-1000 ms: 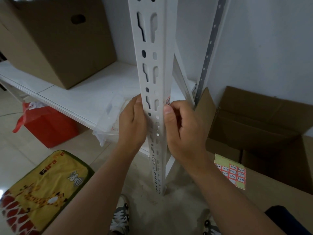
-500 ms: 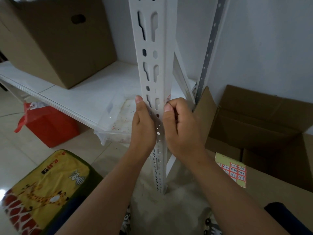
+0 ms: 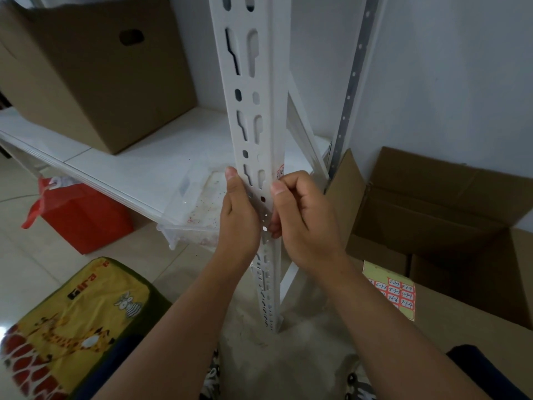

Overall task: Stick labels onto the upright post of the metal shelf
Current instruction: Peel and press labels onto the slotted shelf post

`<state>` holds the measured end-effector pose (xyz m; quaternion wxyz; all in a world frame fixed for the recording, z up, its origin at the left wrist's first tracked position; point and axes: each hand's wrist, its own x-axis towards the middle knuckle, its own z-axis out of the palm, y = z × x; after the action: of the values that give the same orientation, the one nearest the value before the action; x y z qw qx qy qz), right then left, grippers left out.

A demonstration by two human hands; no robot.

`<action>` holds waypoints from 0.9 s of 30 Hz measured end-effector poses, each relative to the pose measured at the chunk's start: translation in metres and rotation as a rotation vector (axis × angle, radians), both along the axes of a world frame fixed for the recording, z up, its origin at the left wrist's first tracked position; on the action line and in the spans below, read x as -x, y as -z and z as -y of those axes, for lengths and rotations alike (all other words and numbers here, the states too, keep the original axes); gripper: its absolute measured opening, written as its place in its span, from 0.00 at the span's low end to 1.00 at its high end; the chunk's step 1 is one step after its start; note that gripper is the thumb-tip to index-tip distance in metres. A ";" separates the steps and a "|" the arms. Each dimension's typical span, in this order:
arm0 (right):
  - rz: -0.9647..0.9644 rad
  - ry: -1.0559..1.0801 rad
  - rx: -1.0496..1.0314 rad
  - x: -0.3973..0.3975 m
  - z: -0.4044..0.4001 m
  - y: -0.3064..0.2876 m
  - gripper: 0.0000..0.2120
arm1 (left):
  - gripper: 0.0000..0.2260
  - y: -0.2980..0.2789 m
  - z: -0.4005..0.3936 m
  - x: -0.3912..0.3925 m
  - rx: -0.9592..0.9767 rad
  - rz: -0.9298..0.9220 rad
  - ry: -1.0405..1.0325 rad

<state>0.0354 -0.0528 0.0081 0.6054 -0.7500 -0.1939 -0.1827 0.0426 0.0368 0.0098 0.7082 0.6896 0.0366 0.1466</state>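
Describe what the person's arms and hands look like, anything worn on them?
Both forearms are bare, with no sleeves in view. The left hand and right hand wear no gloves, and no rings, watch or bracelet show. The fingernails that show are short and plain.
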 end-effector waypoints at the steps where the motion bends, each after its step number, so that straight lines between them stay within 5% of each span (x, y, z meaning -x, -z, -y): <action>1: 0.014 0.010 0.013 0.000 0.000 0.000 0.08 | 0.24 0.000 0.000 0.000 0.009 -0.005 0.000; 22: -0.002 0.056 -0.027 -0.002 -0.003 -0.001 0.10 | 0.25 0.002 -0.003 -0.003 0.026 -0.057 -0.015; 27: -0.185 0.007 -0.194 -0.003 0.000 -0.004 0.11 | 0.26 0.001 -0.004 0.001 0.020 -0.065 0.012</action>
<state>0.0387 -0.0525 0.0118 0.6897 -0.7023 -0.1159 -0.1329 0.0415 0.0409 0.0085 0.7146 0.6870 0.0569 0.1194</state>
